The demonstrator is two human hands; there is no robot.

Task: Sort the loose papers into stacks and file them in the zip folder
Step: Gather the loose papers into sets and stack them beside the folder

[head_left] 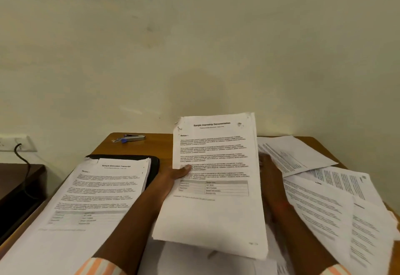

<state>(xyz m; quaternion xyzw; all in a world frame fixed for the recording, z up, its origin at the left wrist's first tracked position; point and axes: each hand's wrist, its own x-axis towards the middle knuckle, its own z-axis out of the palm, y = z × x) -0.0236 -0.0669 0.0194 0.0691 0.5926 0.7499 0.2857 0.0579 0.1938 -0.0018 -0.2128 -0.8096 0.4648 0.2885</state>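
I hold a thick stack of printed pages [216, 209] headed "Sample Internship Documentation" tilted up over the desk's middle. My left hand [173, 177] grips its left edge, thumb across the front. My right hand [269, 173] is at the stack's right edge; its fingers are blurred and partly hidden behind the pages. A second stack headed "Sample Education Transcript" [86, 199] lies on the left, on top of the black zip folder [154, 164], of which only the far corner shows. Loose papers [324, 199] are spread at the right.
A stapler [132, 138] lies at the back of the wooden desk [164, 142], near the wall. More white sheets [205, 261] lie under the held stack. A dark side table [19, 188] and a wall socket with a black cable [19, 151] are at the left.
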